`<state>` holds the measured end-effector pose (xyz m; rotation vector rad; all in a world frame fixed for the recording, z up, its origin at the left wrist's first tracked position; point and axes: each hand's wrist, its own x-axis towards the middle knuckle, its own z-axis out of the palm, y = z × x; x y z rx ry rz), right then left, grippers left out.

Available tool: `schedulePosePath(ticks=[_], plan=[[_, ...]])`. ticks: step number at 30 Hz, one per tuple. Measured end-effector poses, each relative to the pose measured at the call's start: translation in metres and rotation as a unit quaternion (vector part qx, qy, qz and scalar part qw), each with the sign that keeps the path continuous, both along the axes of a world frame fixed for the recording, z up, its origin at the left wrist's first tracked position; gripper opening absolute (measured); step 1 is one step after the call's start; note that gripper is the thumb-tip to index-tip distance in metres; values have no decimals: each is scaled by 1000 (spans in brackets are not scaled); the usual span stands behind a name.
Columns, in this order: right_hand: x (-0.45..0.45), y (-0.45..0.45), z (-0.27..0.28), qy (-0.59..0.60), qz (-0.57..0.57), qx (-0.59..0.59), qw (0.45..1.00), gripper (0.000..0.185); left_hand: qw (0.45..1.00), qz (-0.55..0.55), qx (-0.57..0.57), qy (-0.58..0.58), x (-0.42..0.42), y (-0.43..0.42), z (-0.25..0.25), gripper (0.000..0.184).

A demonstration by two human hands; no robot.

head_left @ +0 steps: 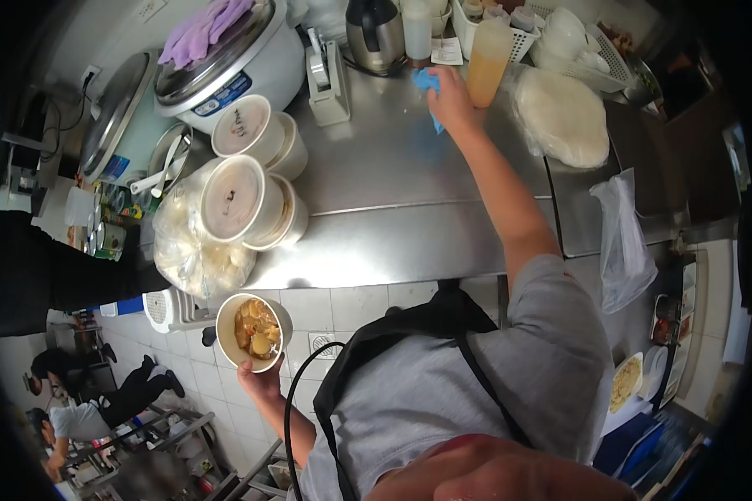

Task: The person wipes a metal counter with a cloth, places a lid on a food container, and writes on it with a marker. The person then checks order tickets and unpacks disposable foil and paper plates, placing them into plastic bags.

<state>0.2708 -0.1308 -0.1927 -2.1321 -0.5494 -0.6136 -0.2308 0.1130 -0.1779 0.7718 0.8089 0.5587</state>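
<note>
My left hand grips a white paper bowl from below, out in front of the counter's edge. Chunky food in brown sauce shows inside the open bowl. At the back of the steel counter, my right hand is closed on a blue cloth, which touches the metal. Just right of that hand stands a squeeze bottle of amber liquid. Lidded white tubs stand stacked on the counter's left part, beside a plastic bag of pale food.
A large rice cooker with a purple cloth stands behind the tubs. A grey dispenser and a steel jug line the back. A bagged white mass lies right. Other people are at lower left; a dark sleeve reaches in.
</note>
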Motion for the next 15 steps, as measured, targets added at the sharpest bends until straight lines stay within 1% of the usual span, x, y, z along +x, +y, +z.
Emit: schedulePosePath(ticks=[1, 4, 7, 9, 10, 12, 13, 15], plan=[[26, -2, -7, -66, -8, -32, 997, 29, 1000, 9, 10, 8, 9, -8, 3, 64], [85, 5, -37, -20, -38, -80, 996, 29, 1000, 20, -8, 19, 30, -22, 6, 65], [125, 19, -64, 9, -62, -47, 997, 30, 1000, 9, -18, -1, 54, -37, 10, 67], [123, 28, -74, 34, -157, -122, 979, 31, 1000, 15, -21, 4, 67, -47, 13, 70], [116, 32, -79, 48, -203, -161, 965, 32, 1000, -1, -26, 0, 70, -49, 15, 71], [106, 40, -101, 48, -139, -203, 968, 33, 999, -35, -39, -10, 74, -54, 15, 75], [99, 42, -111, 45, -109, -225, 967, 34, 999, -37, -33, -18, 77, -58, 14, 73], [47, 48, -94, 76, 33, -293, 952, 34, 999, -29, -37, -15, 82, -61, 9, 72]])
